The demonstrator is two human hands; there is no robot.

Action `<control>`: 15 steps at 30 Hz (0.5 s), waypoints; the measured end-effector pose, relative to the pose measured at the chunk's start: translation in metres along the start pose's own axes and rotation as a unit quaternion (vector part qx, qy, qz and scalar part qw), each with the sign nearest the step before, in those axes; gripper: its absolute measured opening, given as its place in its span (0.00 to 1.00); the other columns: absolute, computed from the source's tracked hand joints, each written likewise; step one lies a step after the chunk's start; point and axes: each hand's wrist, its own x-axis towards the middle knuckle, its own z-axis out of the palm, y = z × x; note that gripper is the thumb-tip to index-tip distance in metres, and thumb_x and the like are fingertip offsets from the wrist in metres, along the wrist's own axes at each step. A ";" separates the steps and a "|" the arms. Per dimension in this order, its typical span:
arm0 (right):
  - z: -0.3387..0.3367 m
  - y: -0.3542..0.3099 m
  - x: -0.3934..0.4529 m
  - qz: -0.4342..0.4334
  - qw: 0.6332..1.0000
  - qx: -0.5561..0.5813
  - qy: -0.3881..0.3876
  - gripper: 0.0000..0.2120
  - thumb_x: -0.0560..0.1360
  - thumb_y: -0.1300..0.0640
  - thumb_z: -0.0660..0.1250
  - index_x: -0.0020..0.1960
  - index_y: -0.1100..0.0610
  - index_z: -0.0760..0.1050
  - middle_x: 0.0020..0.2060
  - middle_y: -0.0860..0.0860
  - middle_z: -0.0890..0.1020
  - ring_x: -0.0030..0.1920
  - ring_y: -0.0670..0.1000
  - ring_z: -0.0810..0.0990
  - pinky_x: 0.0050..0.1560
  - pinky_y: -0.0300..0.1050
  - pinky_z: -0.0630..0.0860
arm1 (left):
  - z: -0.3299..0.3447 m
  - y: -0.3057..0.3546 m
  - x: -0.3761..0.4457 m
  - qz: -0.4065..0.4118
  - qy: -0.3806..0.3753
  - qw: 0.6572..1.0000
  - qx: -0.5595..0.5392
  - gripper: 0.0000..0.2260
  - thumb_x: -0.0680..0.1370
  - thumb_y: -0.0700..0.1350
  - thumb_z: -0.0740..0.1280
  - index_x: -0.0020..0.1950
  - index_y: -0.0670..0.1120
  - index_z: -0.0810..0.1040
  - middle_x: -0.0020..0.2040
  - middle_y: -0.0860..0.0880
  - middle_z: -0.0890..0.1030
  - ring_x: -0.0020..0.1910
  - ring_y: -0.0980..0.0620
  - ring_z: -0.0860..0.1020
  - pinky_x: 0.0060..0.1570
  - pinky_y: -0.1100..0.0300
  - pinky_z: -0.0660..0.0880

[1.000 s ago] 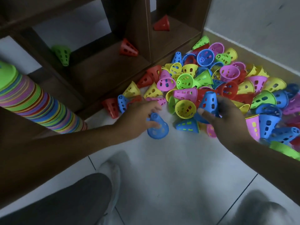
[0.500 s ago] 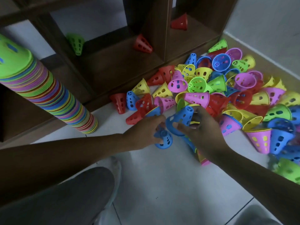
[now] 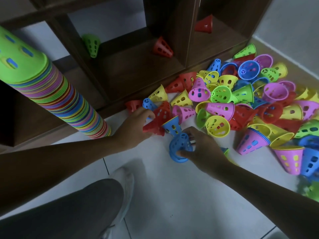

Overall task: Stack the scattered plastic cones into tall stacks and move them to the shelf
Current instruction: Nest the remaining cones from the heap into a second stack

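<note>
A heap of perforated plastic cones in blue, pink, yellow, green and red lies on the floor against the dark wooden shelf. My right hand grips nested blue cones near the heap's front edge. My left hand holds a red cone lying on its side, beside a blue cone. A tall multicoloured stack of cones, topped by a green one, stands at the left.
On the shelf lie a green cone and two red cones. My leg and white shoe are at the bottom left. White tiled floor spreads in front of the heap.
The blue cones have passed from between both hands into my right hand alone, lower on the floor. My left hand has moved left onto a red cone.
</note>
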 end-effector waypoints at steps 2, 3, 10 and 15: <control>0.004 0.005 0.000 -0.001 1.000 -0.016 -0.014 0.23 0.69 0.52 0.79 0.60 0.47 0.73 0.53 0.46 0.80 0.52 0.47 0.79 0.55 0.51 0.80 | 0.002 -0.002 0.004 0.003 -0.007 1.000 0.008 0.23 0.72 0.45 0.78 0.63 0.48 0.74 0.58 0.55 0.70 0.53 0.58 0.71 0.50 0.66 0.71; 0.006 0.007 0.000 -0.002 1.000 -0.020 -0.017 0.22 0.69 0.52 0.78 0.60 0.47 0.74 0.53 0.45 0.79 0.52 0.47 0.79 0.55 0.51 0.80 | 0.003 -0.003 0.006 0.005 -0.013 1.000 0.014 0.23 0.72 0.45 0.78 0.64 0.47 0.74 0.59 0.54 0.70 0.54 0.58 0.70 0.51 0.64 0.71; -0.003 0.013 0.003 -0.016 1.000 -0.002 -0.004 0.19 0.72 0.49 0.76 0.60 0.48 0.76 0.55 0.43 0.80 0.55 0.45 0.77 0.59 0.49 0.77 | 0.015 -0.014 0.020 0.006 -0.021 0.999 0.026 0.27 0.70 0.48 0.80 0.65 0.47 0.75 0.61 0.49 0.74 0.56 0.53 0.74 0.52 0.60 0.72; -0.039 0.024 0.003 -0.064 0.982 -0.126 0.124 0.18 0.74 0.51 0.73 0.62 0.53 0.76 0.60 0.50 0.77 0.62 0.51 0.71 0.61 0.48 0.71 | 0.022 -0.008 0.023 -0.026 -0.050 0.998 0.028 0.25 0.70 0.48 0.80 0.63 0.47 0.75 0.55 0.53 0.79 0.55 0.52 0.77 0.49 0.58 0.72</control>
